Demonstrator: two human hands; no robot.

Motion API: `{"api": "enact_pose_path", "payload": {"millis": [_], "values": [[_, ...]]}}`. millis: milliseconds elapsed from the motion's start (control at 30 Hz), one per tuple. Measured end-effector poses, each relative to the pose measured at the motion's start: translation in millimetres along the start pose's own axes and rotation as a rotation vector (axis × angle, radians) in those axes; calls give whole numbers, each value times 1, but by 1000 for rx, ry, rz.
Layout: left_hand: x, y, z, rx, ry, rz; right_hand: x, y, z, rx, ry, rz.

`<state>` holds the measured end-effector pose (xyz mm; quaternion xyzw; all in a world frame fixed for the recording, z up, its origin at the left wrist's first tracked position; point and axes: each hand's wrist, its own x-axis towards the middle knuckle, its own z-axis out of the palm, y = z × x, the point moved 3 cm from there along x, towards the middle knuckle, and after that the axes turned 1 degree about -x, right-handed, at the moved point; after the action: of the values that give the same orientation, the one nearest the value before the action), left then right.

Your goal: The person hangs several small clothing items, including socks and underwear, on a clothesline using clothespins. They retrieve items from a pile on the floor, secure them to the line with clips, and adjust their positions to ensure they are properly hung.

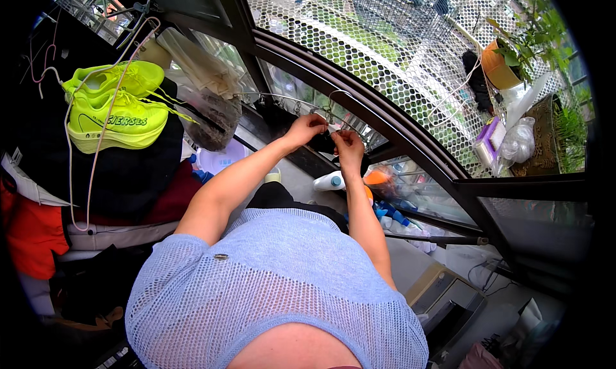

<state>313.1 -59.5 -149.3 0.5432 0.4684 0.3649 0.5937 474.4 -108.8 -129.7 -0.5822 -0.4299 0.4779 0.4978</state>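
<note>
A metal clip hanger (294, 98) hangs beside the window, with its hook near the frame. Dark cloth (275, 117) hangs from its left part. Under the bar, a small piece of black cloth (319, 142) lies between my two hands. My right hand (349, 150) pinches the edge of this piece between thumb and fingers. Just left of it, my left hand (306, 130) has its fingertips drawn together close to a hanger clip. What those fingertips touch is too small to make out.
Yellow-green running shoes (118, 104) sit at the left on dark clothing, with a pink wire hanger (102, 143) across them. A white bottle (329, 182) lies below my hands. The window frame (385, 114) curves along the right. Beyond it are metal mesh and a potted plant (501, 66). A box (445, 297) stands lower right.
</note>
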Motion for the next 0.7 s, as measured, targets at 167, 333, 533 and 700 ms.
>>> {"api": "enact_pose_path", "payload": {"millis": [167,333,533,700], "values": [[-13,-34,6,308,117,-37,1,53,-5,-348,13,-235],[-29,-40,36,-410,134,-464,-19,47,3,45,-139,99],[-27,-46,3,286,265,-63,-20,37,-34,-191,-84,24],[-71,-71,-34,68,412,-225,-31,-104,-37,-35,-276,-229]]}}
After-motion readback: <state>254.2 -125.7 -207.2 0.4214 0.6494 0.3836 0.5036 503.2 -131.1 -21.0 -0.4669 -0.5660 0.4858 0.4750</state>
